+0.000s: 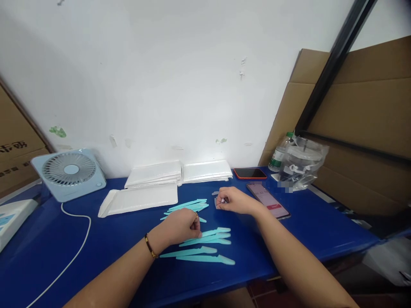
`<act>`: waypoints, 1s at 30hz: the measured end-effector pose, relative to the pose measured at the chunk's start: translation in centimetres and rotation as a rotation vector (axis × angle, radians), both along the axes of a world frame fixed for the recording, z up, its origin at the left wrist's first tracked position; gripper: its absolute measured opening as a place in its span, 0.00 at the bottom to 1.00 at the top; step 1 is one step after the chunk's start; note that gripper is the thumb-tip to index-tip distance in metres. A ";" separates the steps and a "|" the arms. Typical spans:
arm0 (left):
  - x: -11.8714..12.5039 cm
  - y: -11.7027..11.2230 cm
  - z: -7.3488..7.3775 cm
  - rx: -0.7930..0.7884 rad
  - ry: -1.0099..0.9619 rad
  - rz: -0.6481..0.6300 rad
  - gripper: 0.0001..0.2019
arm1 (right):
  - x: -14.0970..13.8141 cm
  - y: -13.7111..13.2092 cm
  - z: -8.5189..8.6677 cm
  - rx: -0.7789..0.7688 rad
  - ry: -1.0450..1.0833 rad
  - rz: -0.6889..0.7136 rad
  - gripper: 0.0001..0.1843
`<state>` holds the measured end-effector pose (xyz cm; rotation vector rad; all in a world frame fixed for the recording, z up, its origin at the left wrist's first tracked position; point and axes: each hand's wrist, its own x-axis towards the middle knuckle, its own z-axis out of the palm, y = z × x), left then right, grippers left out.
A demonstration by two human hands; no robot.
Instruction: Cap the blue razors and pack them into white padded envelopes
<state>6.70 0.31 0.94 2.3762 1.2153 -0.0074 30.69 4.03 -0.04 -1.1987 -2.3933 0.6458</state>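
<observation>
**Hands on teal sticks, blue table**

Head view: left hand [180, 226] curled over the teal plastic sticks [205, 247], fingertips touching one; grip itself hidden by knuckles, can't tell if it's pinched. Right hand [231, 200] fingers closed narrow on a small pale piece [218, 204], too small to identify. More sticks fanned between the hands. Phone [268, 199] just beside right wrist. White trays [138, 200] behind. Fan [69, 173] far left; both forearms cut off at bottom edge.

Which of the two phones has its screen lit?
The phone nearest the right hand, angled on the blue table; the orange-edged phone behind is dark.
</observation>
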 end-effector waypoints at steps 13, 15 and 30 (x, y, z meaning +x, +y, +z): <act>-1.6 2.2 -0.7 0.204 -0.009 0.130 0.09 | 0.5 0.7 -0.4 -0.121 -0.074 0.050 0.10; -2.0 2.6 -0.5 0.226 0.009 0.191 0.09 | 1.1 1.2 -0.5 -0.064 -0.049 -0.101 0.11; -0.8 0.7 -0.6 0.081 -0.036 0.060 0.07 | 0.7 0.1 0.6 -0.199 0.010 0.096 0.16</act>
